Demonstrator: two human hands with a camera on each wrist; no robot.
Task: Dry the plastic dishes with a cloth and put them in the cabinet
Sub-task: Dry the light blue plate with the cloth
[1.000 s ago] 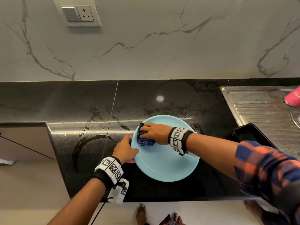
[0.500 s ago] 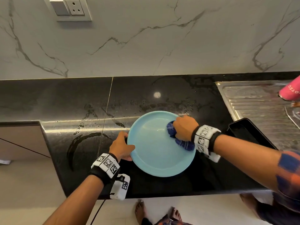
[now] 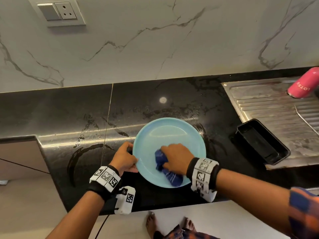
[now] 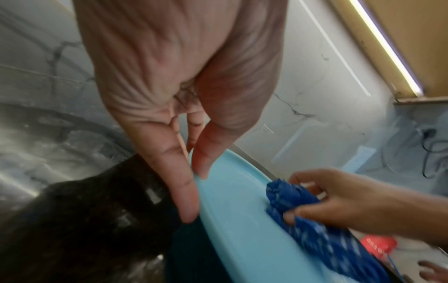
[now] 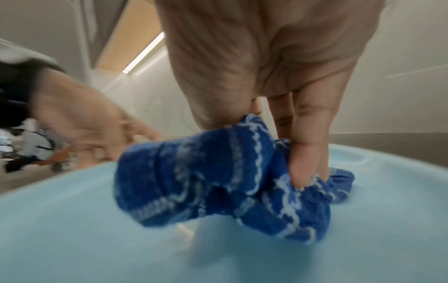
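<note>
A light blue plastic plate (image 3: 164,135) lies flat on the black counter near its front edge. My left hand (image 3: 126,159) pinches the plate's left rim (image 4: 218,172) between thumb and fingers. My right hand (image 3: 176,158) grips a bunched blue cloth (image 3: 165,168) with white stripes and presses it onto the plate's near inner surface. In the right wrist view the cloth (image 5: 218,172) is crumpled under the thumb and fingers on the plate (image 5: 97,229). The left wrist view shows the cloth (image 4: 295,203) in the right hand.
A black rectangular tray (image 3: 262,141) sits right of the plate, at the edge of the steel drainboard (image 3: 276,107). A pink bottle (image 3: 303,85) stands at the far right. The black counter (image 3: 69,121) is wet in patches. A switch plate (image 3: 58,12) is on the marble wall.
My right hand has swept the cloth round the plate: from its left side, to the right rim, now to the near middle. The left hand has kept its hold on the left rim.
</note>
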